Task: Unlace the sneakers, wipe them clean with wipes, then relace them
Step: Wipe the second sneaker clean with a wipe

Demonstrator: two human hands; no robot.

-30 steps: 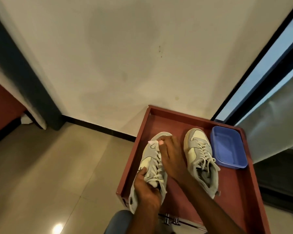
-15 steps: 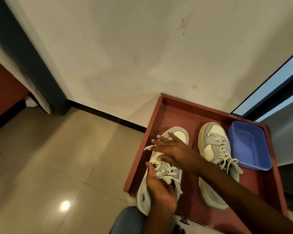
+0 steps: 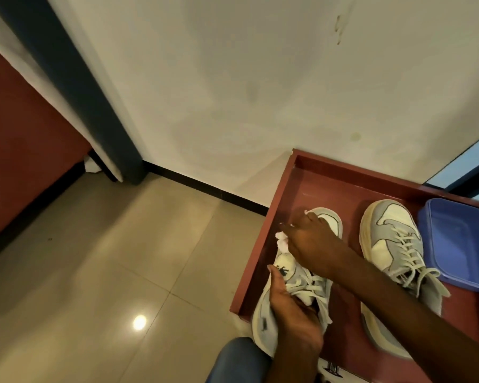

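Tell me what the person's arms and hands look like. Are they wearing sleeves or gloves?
No gloves and no sleeves show. The left hand and the right hand are bare, and both forearms are bare as far as the picture's edge. No watch, ring or bracelet is visible. Something blue, perhaps a trouser knee, sits by the left arm.

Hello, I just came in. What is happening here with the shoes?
A person is cleaning a pair of sneakers on a red tray. The left hand grips the left sneaker at its laced middle, while the right hand holds a white wipe against the outer side near the toe. Both this shoe and the other sneaker beside it have their laces in. A blue container sits at the tray's right side.
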